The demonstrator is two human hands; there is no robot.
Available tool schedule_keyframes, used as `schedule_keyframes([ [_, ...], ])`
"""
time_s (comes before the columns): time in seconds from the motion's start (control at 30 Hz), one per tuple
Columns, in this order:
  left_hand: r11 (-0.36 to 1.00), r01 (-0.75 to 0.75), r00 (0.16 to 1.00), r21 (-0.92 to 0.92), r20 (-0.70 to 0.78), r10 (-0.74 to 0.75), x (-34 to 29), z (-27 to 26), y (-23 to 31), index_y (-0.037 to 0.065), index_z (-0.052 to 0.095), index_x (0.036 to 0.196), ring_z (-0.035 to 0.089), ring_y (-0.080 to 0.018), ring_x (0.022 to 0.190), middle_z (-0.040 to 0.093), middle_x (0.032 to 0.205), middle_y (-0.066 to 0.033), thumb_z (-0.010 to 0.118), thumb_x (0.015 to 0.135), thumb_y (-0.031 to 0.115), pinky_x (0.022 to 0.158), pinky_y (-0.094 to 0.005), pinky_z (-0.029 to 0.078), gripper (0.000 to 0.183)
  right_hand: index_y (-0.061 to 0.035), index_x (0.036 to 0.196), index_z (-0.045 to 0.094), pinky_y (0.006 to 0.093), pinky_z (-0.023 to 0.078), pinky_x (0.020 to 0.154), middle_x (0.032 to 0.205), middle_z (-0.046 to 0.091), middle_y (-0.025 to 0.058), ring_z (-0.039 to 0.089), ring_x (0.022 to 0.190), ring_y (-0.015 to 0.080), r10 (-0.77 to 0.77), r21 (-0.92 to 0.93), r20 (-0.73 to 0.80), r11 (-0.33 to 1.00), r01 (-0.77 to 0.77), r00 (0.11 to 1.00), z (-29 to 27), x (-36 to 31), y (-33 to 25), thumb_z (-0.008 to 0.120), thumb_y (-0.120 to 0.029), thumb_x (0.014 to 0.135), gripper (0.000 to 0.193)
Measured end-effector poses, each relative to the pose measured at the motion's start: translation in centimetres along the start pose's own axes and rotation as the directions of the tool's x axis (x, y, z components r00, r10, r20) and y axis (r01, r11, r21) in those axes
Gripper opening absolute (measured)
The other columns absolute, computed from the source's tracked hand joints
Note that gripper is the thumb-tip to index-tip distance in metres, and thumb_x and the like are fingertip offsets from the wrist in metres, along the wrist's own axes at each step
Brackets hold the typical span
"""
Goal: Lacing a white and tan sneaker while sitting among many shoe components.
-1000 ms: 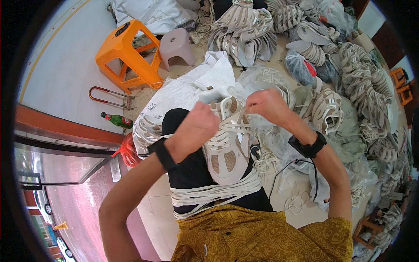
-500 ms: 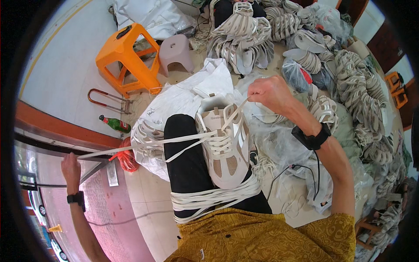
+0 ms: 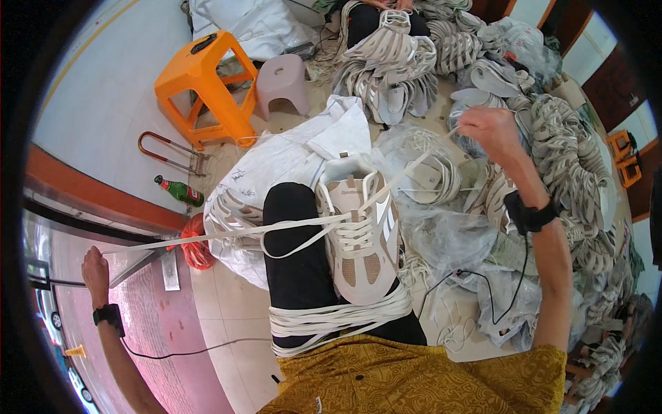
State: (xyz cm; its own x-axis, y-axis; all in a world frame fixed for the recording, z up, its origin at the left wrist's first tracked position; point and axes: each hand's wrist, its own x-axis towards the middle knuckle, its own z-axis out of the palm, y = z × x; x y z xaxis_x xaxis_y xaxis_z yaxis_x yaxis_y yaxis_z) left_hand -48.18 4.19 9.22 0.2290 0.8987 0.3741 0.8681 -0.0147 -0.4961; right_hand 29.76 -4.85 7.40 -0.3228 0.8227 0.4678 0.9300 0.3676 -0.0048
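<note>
A beige and white sneaker (image 3: 358,265) rests on my black-trousered thighs, toe toward me, its lower eyelets laced. Out at the far left, my left hand (image 3: 95,270) is closed on one end of a flat off-white shoelace (image 3: 207,237), stretched tight from the shoe. The other lace end runs up to the right, where my right hand (image 3: 491,131) pinches it, slightly blurred. A loose loop of lace hangs beside the shoe over my left thigh. A bundle of spare laces (image 3: 338,319) lies across my lap.
Piles of shoe uppers (image 3: 572,145) and clear plastic bags (image 3: 448,238) crowd the right. A white sack (image 3: 276,152) lies ahead, with an orange stool (image 3: 200,90), a small mauve stool (image 3: 281,83) and a green bottle (image 3: 179,191) to the left. Another person's hands (image 3: 386,4) show at the top.
Both hands have moved farther apart, the right up and outward, the left outward. More lace now stretches from the shoe on the right side. Another person's hands have come into view at the top.
</note>
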Motion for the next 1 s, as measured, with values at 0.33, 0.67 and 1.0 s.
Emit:
schedule_keyframes([
  [0.33, 0.994, 0.007, 0.999, -0.112, 0.032, -0.004, 1.8, 0.3, 2.4, 0.003, 0.045, 0.082, 0.051, -0.0356, 0.073, 0.052, 0.075, -0.0161, 0.049, 0.075, 0.004, 0.061, -0.0440, 0.040, 0.009, -0.0031, 0.072, 0.054, 0.0359, 0.040, 0.059, 0.069, 0.053, 0.0131, 0.052, 0.065, 0.0285, 0.561, -0.386, -0.026, 0.758, -0.526, 0.828, -8.1, -10.1, 15.0, 0.053, -0.016, 0.073, 0.013],
  [0.67, 0.993, -0.037, 0.998, -0.116, 0.055, 0.044, 4.5, -1.9, 6.9, 0.002, 0.043, 0.078, 0.050, -0.0374, 0.072, 0.051, 0.075, -0.0175, 0.045, 0.077, 0.008, 0.059, -0.0452, 0.038, 0.006, -0.0006, 0.077, 0.057, 0.0391, 0.041, 0.059, 0.070, 0.055, 0.0145, 0.053, 0.064, 0.0304, 0.779, -0.799, 0.017, 0.387, -0.460, 0.626, -9.3, -24.0, 23.3, 0.055, -0.012, 0.073, 0.013],
  [1.0, 0.997, 0.033, 0.977, 0.069, 0.208, -0.046, 4.2, -0.9, 0.1, 0.004, 0.049, 0.101, 0.054, -0.0361, 0.078, 0.056, 0.082, -0.0191, 0.047, 0.075, 0.005, 0.065, -0.0449, 0.043, 0.026, 0.0000, 0.074, 0.058, 0.0378, 0.049, 0.057, 0.072, 0.060, 0.0148, 0.060, 0.069, 0.0284, 0.766, -0.842, 0.081, 0.395, -0.367, 0.638, -3.8, -22.9, 21.5, 0.048, -0.016, 0.081, 0.020],
])
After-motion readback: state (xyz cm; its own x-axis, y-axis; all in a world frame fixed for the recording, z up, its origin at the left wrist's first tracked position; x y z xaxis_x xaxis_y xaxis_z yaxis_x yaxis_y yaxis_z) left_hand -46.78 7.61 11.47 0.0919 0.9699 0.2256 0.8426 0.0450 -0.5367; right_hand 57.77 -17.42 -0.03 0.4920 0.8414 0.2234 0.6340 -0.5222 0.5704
